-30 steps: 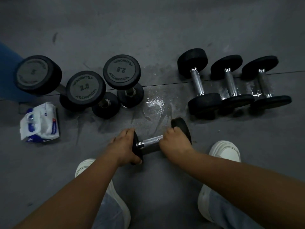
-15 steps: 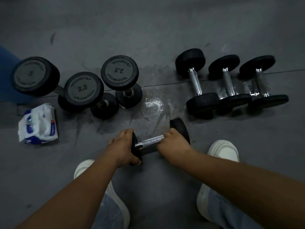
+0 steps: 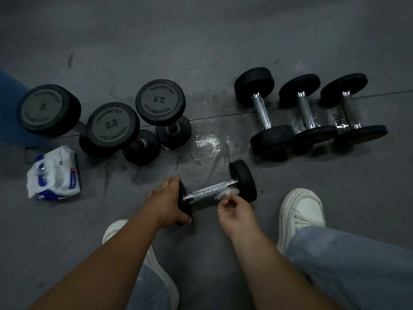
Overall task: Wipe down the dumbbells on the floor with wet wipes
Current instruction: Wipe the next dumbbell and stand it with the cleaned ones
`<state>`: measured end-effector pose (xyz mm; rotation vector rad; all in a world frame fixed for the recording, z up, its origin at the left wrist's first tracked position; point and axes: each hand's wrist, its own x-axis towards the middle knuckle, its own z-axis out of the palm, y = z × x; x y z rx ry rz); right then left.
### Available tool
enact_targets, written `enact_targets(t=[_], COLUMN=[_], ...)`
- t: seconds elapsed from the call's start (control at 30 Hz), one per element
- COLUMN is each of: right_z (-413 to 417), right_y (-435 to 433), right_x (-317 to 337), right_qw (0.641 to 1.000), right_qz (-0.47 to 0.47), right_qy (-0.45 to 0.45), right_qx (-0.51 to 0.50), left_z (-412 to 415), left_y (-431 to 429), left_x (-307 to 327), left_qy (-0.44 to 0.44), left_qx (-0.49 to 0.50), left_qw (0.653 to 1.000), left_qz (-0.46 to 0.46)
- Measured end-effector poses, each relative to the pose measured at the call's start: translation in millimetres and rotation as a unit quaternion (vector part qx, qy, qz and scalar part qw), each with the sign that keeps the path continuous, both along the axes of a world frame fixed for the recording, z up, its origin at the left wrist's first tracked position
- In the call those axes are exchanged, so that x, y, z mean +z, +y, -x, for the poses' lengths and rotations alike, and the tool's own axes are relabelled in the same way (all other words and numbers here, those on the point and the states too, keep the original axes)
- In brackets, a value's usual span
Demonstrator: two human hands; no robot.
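Right hand (image 3: 234,212) has lifted off the dumbbell (image 3: 207,193), pinching a crumpled white wipe (image 3: 226,193) at its knurled steel handle;
left hand (image 3: 166,202) grips one round black head; the dumbbell lies on wet grey floor (image 3: 335,189).

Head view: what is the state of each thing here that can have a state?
Near dumbbell, lying on the floor, left end gripped by left hand.
Wet wipe, crumpled, pinched by right hand, touching that dumbbell.
Three right dumbbells, lying side by side.
Three left dumbbells, standing on end.
Wipes pack, lying on the floor.
Floor, wet in the middle.
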<state>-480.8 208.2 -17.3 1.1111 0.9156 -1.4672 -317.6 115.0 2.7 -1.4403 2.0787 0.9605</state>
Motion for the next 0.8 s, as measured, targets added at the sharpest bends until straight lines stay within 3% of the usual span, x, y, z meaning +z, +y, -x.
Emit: enact_targets(t=[0.1,0.23,0.5,0.7,0.8], right_z=[6,0,-15,-11,-8], right_y=[-3,-14,-37,-43,-26], right_x=[-6,-12,-4,-12,-8], right_qw=[0.994,0.996,0.968,0.980,0.992], right_qz=[0.033,0.000,-0.173,-0.093,-0.071], right_qy=[-0.036,0.000,0.148,0.080,0.058], right_qx=[-0.098,-0.091,0.109,0.156,0.088], left_z=[0,-1,-2,-2,-2], left_y=[2,1,4,4,4], left_x=[0,-2,-3,-4,-4], left_qy=[0.001,-0.002,-0.009,-0.006,-0.003], left_qx=[0.007,0.002,-0.003,-0.002,0.001], left_qw=[1.000,1.000,1.000,1.000,1.000], left_qz=[0.004,0.001,0.011,0.012,0.007])
